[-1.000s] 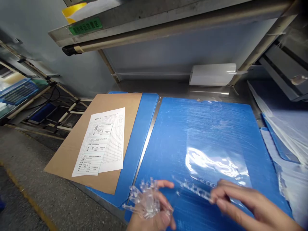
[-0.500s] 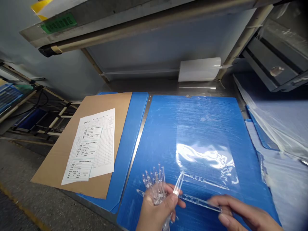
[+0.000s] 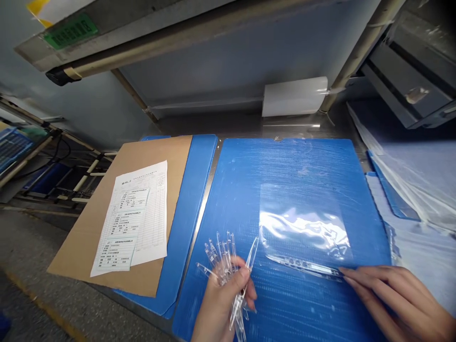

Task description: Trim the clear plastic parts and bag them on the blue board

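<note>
My left hand [image 3: 223, 304] grips a bundle of clear plastic strips [image 3: 223, 259] that fan upward at the near edge of a blue corrugated sheet [image 3: 285, 161]; one strip sticks out between thumb and fingers. Fingertips of my right hand [image 3: 395, 299] rest on the end of a clear plastic strip with round holes [image 3: 306, 266], lying flat at the lower edge of a clear plastic bag [image 3: 302, 223] on the sheet.
A brown cardboard sheet [image 3: 149, 156] with printed paper forms [image 3: 137, 216] lies to the left over another blue sheet [image 3: 197, 180]. A white box [image 3: 294, 96] stands at the back. Clear bags and blue sheets [image 3: 409, 190] pile up at the right. A metal shelf [image 3: 142, 28] overhangs.
My right hand has slid the holed strip away from my left hand, up to the bag's lower edge. My left hand kept the bundle and one separate strip.
</note>
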Tool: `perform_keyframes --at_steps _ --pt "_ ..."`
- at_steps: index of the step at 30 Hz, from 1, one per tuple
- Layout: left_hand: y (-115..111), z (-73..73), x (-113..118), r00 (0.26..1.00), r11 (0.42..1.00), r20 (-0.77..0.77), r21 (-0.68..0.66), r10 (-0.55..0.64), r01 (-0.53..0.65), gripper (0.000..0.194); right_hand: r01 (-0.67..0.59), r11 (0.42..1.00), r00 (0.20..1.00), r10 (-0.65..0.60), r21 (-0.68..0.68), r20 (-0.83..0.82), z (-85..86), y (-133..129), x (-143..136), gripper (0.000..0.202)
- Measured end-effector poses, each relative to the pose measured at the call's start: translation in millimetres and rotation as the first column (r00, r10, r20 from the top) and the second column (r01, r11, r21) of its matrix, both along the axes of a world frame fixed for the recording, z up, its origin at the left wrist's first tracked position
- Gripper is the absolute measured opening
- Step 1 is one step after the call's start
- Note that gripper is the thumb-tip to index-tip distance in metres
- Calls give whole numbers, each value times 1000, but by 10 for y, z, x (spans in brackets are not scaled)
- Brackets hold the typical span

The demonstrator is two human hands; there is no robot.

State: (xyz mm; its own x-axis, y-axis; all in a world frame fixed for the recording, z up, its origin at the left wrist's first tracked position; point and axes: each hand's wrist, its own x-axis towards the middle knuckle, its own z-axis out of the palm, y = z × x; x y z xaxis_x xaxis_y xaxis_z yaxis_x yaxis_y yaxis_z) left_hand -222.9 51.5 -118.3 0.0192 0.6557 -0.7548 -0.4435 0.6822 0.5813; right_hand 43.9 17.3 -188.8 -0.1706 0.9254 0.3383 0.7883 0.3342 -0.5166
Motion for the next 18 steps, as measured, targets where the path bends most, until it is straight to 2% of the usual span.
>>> perform_keyframes --at_steps 5,10,13,16,18 --pt "20 -22 -45 990 998 127 -12 -60 62 28 -2 999 1000 2 -33 6 -112 15 10 21" --pt "21 -64 -31 970 973 78 28 -230 229 28 -19 999 993 25 -48 116 -81 35 41 25" --pt "32 -70 26 912 914 59 25 -405 404 31 -55 997 990 62 -55 124 52 70 -20 33" --pt "54 -45 114 817 821 99 6 -568 570 28 -231 968 972 235 -101 30 192 101 -113 41" --pt "74 -21 161 780 786 116 6 -615 619 25 -324 937 946 323 -127 -30 254 109 -141 40"
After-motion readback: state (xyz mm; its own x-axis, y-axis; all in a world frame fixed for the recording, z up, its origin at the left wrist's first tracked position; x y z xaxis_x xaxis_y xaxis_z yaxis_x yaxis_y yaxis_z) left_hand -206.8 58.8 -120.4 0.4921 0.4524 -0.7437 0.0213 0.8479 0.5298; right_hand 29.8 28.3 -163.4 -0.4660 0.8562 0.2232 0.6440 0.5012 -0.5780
